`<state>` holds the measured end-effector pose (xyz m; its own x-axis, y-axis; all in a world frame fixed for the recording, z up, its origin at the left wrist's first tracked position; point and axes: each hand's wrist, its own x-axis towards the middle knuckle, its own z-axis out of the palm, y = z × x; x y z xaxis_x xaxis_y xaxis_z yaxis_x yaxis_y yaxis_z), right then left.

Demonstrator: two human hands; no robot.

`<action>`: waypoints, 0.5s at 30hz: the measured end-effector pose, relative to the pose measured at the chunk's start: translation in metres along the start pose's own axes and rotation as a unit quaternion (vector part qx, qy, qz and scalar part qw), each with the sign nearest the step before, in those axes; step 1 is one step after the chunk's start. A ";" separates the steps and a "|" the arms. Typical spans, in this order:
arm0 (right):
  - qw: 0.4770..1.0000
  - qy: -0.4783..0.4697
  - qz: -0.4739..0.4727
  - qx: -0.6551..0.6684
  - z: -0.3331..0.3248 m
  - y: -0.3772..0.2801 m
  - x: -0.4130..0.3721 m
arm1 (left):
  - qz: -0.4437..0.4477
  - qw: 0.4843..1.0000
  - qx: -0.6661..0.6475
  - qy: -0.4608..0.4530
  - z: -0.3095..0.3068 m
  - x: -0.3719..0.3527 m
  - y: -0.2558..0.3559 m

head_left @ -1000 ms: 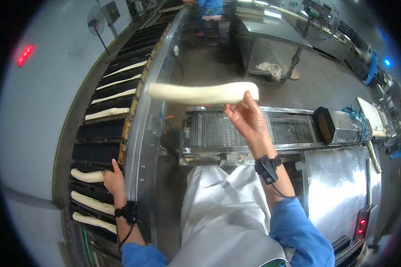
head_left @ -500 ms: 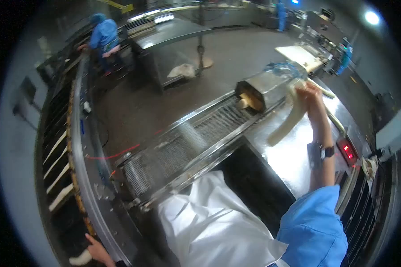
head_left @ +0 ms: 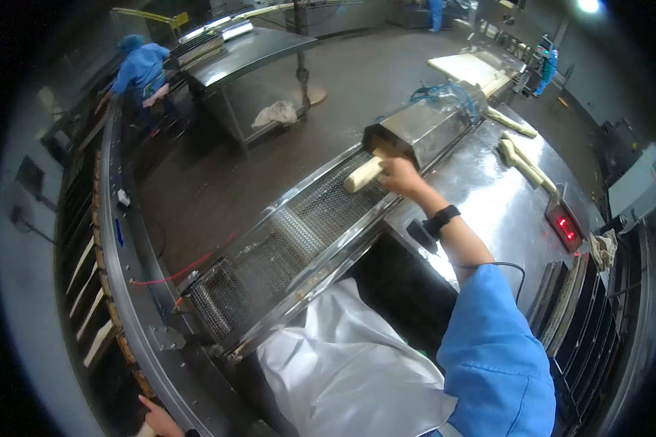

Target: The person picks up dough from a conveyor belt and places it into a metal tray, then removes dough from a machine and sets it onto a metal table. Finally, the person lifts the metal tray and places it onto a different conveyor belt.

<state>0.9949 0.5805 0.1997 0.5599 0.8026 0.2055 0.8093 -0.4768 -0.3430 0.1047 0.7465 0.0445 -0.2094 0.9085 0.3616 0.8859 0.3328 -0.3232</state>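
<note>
My right hand (head_left: 403,177) reaches over the mesh conveyor (head_left: 299,231), fingers closed around the back end of a pale dough roll (head_left: 364,175). This roll lies at the mouth of the metal hood (head_left: 434,130). At the bottom left edge, my left hand (head_left: 162,421) has its index finger stretched along the tray rim and its other fingers curled. A bit of pale dough (head_left: 146,431) shows against them, mostly cut off by the frame. Long dough strips (head_left: 98,342) lie in the dark grooved tray beyond that hand.
Dough pieces (head_left: 528,167) rest on the steel table (head_left: 463,197) beside a red digital display (head_left: 565,224). A metal rail (head_left: 116,247) runs along my left. A co-worker in blue (head_left: 142,69) bends at its far end. A steel bench (head_left: 251,54) stands behind the conveyor.
My right hand has let go of a long dough strip, now on the table, and moved left onto the roll at the hood. My left hand stays by the tray; the view has shifted.
</note>
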 end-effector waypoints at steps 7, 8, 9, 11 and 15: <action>0.987 -0.016 -0.051 -0.149 0.072 -0.060 0.009 | -0.176 0.955 -0.230 -0.068 -0.129 -0.011 0.055; 0.970 -0.052 -0.068 -0.227 0.072 -0.067 0.011 | -0.176 0.955 -0.230 -0.067 -0.125 -0.010 0.053; 0.953 -0.019 -0.110 -0.283 0.087 -0.061 0.017 | -0.196 0.949 -0.235 -0.071 -0.118 -0.008 0.052; 0.960 -0.082 -0.097 -0.250 0.084 -0.078 0.018 | -0.214 0.942 -0.244 -0.084 -0.105 0.001 0.051; 0.954 -0.083 -0.159 -0.242 0.099 -0.088 0.001 | -0.072 0.985 -0.145 -0.053 -0.051 0.010 0.030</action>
<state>0.9071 0.6587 0.1392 0.2697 0.9606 0.0673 0.9431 -0.2776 0.1830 0.1500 0.7528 0.0835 -0.3710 0.8834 0.2864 0.9214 0.3886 -0.0050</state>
